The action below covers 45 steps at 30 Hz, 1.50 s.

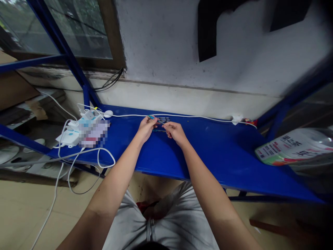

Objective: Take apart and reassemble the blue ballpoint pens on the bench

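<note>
A slim pen with a teal end [150, 117] is held between my two hands above the blue tabletop [208, 149]. My left hand [146, 128] is closed around the teal end, thumb on top. At the pen's other tip, my right hand [176, 132] pinches with thumb and fingers. Several slim, dark pen-like pieces [164, 118] lie on the table just behind the hands. Another thin teal piece [157, 130] rests between the hands, partly hidden by fingers.
White power strips [69, 138] with tangled white cables [106, 150] sit at the left. A white cable [182, 115] runs along the wall. One large labelled bottle [296, 146] is at the right. Blue frame posts [75, 69] flank the table.
</note>
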Each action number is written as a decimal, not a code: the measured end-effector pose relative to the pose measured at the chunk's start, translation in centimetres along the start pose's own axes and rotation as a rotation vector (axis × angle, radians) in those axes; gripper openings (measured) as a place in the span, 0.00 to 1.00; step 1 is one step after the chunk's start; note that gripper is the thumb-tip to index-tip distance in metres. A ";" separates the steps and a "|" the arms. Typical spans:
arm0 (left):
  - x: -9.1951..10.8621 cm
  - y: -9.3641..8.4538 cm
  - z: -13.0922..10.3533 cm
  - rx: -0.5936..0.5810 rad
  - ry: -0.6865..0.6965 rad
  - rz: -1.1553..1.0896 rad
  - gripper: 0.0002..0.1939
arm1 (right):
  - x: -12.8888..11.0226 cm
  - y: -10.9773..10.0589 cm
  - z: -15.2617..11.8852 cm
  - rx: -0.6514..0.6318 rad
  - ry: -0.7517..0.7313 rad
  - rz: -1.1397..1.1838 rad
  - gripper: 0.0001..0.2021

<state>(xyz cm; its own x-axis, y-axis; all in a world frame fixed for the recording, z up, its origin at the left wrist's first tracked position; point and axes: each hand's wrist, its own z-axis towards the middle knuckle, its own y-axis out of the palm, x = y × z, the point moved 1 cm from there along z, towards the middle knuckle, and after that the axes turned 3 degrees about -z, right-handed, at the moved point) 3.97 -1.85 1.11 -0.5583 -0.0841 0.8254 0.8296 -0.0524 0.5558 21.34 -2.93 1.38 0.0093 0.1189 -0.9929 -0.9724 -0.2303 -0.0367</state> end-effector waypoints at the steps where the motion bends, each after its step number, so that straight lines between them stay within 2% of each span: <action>1: 0.1 0.1 -0.1 -0.025 -0.008 -0.010 0.16 | 0.0 0.0 0.0 0.002 -0.002 0.002 0.18; 4: 0.3 0.3 -0.2 -0.060 -0.005 -0.015 0.16 | 0.2 -0.1 0.2 0.018 -0.014 0.000 0.18; 6: 0.2 0.2 -0.1 -0.006 0.013 -0.007 0.13 | 0.2 -0.2 0.2 0.032 -0.026 -0.027 0.17; 9: 0.0 -0.2 0.2 0.084 0.020 -0.011 0.15 | 0.3 -0.2 0.2 0.046 -0.043 -0.068 0.18; 15: -0.4 -0.8 0.4 0.060 0.058 -0.040 0.20 | -0.1 -0.7 0.2 0.099 -0.031 -0.050 0.20; 21: -0.6 -2.4 1.1 0.299 0.150 0.022 0.17 | 0.2 -2.4 0.7 0.213 0.022 -0.036 0.18; 25: -0.9 -3.2 1.5 0.378 0.147 0.125 0.15 | 1.1 -3.2 1.2 0.281 0.084 -0.081 0.17; 33: -1.8 -3.5 1.9 0.374 0.175 0.371 0.09 | 1.8 -3.2 1.2 0.292 0.063 -0.359 0.12; 45: -1.9 -3.7 1.9 0.390 0.165 0.415 0.06 | 2.2 -3.2 1.4 0.290 0.011 -0.423 0.10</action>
<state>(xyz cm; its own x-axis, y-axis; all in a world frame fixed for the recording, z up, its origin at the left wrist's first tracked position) 1.93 0.41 -2.32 -0.1532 -0.1748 0.9726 0.8984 0.3852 0.2107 24.12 -0.62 -0.54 0.4167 0.1334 -0.8992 -0.9078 0.1133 -0.4039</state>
